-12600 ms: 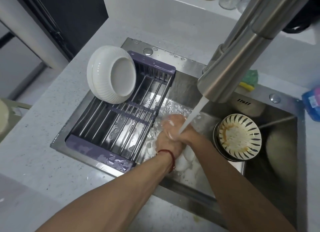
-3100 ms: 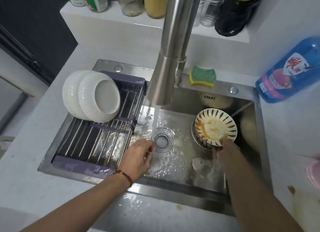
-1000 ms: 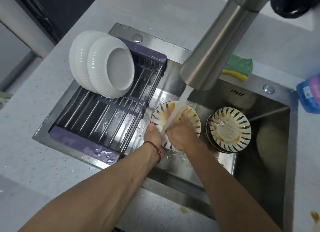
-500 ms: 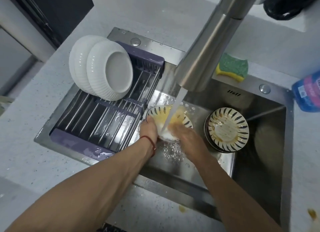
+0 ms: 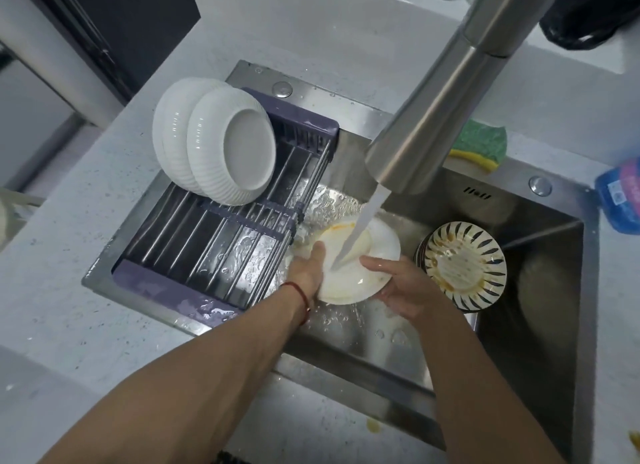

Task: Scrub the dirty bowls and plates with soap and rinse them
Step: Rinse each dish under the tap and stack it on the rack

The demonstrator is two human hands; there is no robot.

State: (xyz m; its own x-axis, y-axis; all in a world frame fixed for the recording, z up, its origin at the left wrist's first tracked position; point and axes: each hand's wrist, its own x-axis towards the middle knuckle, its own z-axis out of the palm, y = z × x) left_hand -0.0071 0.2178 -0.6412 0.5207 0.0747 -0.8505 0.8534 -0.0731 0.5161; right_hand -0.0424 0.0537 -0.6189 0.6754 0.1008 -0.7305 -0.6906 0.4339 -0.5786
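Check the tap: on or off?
On. A stream runs from the tap onto the bowl held by the left hand and right hand.

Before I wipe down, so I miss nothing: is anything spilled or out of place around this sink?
Yes. Yellow-brown spots lie on the counter at the sink's near edge and at the far right edge of the picture. Water has pooled on the drying rack's front rim. Nothing looks broken.

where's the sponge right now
In the head view the green and yellow sponge lies on the back rim of the sink, right of the faucet and left of the blue soap bottle; neither hand touches it.
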